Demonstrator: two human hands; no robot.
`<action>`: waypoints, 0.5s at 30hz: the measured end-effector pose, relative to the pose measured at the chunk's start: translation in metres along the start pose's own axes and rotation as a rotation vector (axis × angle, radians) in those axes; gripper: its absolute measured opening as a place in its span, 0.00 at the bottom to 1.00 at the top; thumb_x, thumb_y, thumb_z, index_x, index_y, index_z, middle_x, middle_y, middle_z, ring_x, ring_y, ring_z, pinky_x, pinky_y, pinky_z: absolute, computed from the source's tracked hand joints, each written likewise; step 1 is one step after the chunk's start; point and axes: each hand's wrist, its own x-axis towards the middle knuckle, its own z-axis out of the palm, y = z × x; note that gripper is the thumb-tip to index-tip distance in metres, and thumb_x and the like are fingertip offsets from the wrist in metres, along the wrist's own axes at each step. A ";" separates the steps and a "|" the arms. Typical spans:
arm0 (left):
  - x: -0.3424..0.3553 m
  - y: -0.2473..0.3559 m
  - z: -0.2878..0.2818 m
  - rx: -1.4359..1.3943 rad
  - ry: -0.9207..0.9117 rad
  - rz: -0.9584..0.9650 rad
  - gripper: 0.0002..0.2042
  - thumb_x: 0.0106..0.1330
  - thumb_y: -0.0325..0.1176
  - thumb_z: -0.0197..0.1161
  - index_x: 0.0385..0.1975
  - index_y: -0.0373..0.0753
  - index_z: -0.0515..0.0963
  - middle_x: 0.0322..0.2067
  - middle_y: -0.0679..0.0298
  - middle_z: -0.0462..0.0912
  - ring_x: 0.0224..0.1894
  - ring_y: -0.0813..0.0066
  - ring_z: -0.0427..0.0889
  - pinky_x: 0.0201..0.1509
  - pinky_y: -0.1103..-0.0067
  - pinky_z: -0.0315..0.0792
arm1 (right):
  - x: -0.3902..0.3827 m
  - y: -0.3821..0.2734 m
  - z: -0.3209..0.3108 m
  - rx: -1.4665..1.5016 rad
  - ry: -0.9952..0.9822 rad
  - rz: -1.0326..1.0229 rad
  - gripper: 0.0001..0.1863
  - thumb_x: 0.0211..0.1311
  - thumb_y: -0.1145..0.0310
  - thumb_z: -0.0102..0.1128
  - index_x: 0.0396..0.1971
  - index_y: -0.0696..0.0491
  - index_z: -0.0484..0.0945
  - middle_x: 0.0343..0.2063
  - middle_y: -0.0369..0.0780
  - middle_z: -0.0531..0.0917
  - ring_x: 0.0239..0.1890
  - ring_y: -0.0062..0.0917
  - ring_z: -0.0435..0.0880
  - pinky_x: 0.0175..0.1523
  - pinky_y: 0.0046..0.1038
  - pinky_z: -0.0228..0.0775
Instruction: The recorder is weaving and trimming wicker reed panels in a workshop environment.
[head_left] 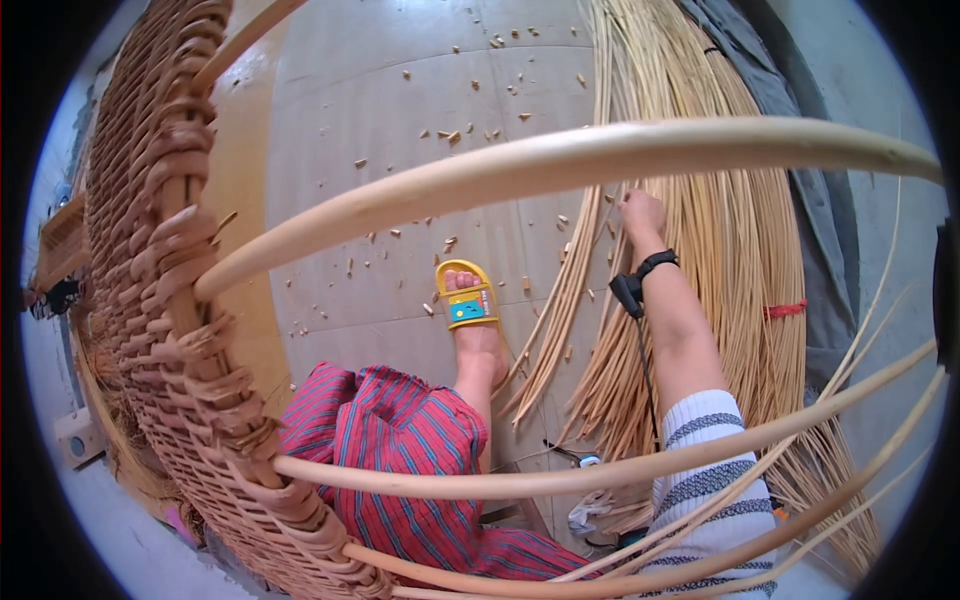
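My right hand (642, 212) reaches out at the left side of a long bundle of pale rattan canes (715, 260). Its fingers are curled in beside the loose strands, and what lies between them is too small to make out. A black strap with a small dark device (628, 294) and a cable sits on that wrist. Close in front of me, a woven rattan piece (190, 330) stands on the left, with thick bent poles (480, 180) running out from it across the view to the right. My left hand is out of sight.
Short cut cane bits (454, 137) litter the tiled floor (340, 110). My foot in a yellow slipper (466, 295) rests there, below a red striped cloth (400, 430). A red tie (784, 310) binds part of the bundle. Grey cloth (825, 250) lies along its right side.
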 end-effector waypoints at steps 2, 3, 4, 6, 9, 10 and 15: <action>0.002 0.000 0.004 -0.018 0.016 0.021 0.28 0.77 0.53 0.59 0.71 0.47 0.73 0.69 0.56 0.75 0.74 0.59 0.71 0.78 0.35 0.54 | -0.003 -0.009 0.002 -0.017 -0.007 0.071 0.18 0.62 0.50 0.72 0.40 0.48 0.91 0.41 0.46 0.91 0.50 0.44 0.89 0.55 0.46 0.79; 0.002 -0.004 0.005 -0.010 0.016 0.034 0.28 0.77 0.53 0.59 0.71 0.47 0.73 0.69 0.56 0.75 0.74 0.59 0.71 0.78 0.35 0.54 | -0.007 -0.013 0.002 -0.006 -0.008 0.072 0.18 0.62 0.50 0.72 0.40 0.48 0.91 0.41 0.46 0.91 0.50 0.44 0.89 0.55 0.46 0.79; 0.002 -0.009 0.006 0.000 0.014 0.046 0.28 0.77 0.53 0.60 0.71 0.47 0.73 0.69 0.56 0.75 0.74 0.59 0.71 0.78 0.35 0.54 | -0.012 -0.014 0.003 0.097 0.036 0.117 0.17 0.62 0.51 0.71 0.40 0.48 0.91 0.42 0.46 0.91 0.51 0.43 0.88 0.57 0.46 0.77; 0.002 -0.013 0.009 0.007 0.024 0.067 0.28 0.76 0.53 0.60 0.71 0.47 0.73 0.69 0.56 0.75 0.74 0.59 0.72 0.78 0.35 0.54 | -0.007 0.000 0.007 0.193 0.126 0.135 0.15 0.62 0.55 0.68 0.40 0.48 0.91 0.42 0.46 0.91 0.53 0.41 0.87 0.60 0.47 0.74; 0.000 -0.019 -0.001 0.028 0.014 0.092 0.28 0.76 0.53 0.60 0.71 0.47 0.73 0.69 0.56 0.76 0.74 0.59 0.72 0.78 0.35 0.54 | -0.015 -0.019 0.004 0.211 0.074 0.131 0.16 0.60 0.56 0.67 0.41 0.48 0.91 0.43 0.46 0.91 0.51 0.43 0.88 0.59 0.47 0.76; 0.001 -0.021 -0.001 0.032 0.016 0.100 0.28 0.76 0.53 0.60 0.71 0.47 0.73 0.69 0.56 0.76 0.74 0.59 0.72 0.78 0.35 0.54 | -0.018 -0.033 0.001 0.288 -0.027 0.170 0.18 0.59 0.55 0.67 0.42 0.50 0.91 0.45 0.47 0.91 0.51 0.46 0.89 0.58 0.46 0.79; 0.008 -0.029 0.001 0.061 0.077 0.151 0.28 0.76 0.52 0.60 0.71 0.46 0.73 0.69 0.56 0.76 0.74 0.59 0.72 0.78 0.35 0.55 | -0.150 -0.032 0.042 0.224 -0.646 -0.263 0.22 0.57 0.53 0.68 0.33 0.60 0.88 0.35 0.56 0.89 0.40 0.47 0.90 0.45 0.45 0.82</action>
